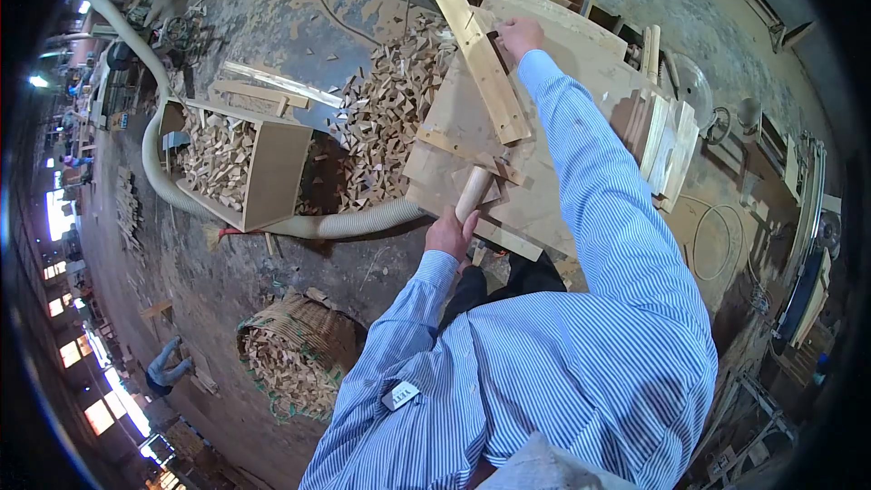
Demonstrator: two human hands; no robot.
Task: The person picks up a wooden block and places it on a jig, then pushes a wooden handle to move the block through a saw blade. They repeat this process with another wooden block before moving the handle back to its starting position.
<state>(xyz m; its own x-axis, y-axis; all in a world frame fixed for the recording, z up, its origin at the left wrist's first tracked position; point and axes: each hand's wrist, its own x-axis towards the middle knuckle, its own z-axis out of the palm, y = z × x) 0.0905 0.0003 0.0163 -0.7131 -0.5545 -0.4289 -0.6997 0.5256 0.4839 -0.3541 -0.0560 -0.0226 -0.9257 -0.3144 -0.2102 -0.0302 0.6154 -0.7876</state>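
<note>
My left hand (445, 236) is closed around the near end of a round wooden rod (474, 191). The rod's far end meets a wooden crosspiece (467, 155) on the plywood table (572, 127). My right arm reaches over the table, and my right hand (522, 36) is curled closed beside a dark strip at the edge of a long wooden fence board (481, 63). What its fingers grip is hidden. Several dark holes or fastenings dot the fence board.
Triangular wood offcuts (390, 109) are heaped left of the table. More fill a wooden box (277, 168) and a wicker basket (308, 336). A ribbed hose (363, 220) runs along the floor. Wood pieces (667, 150) lie at the table's right. Another person (169, 367) is far left.
</note>
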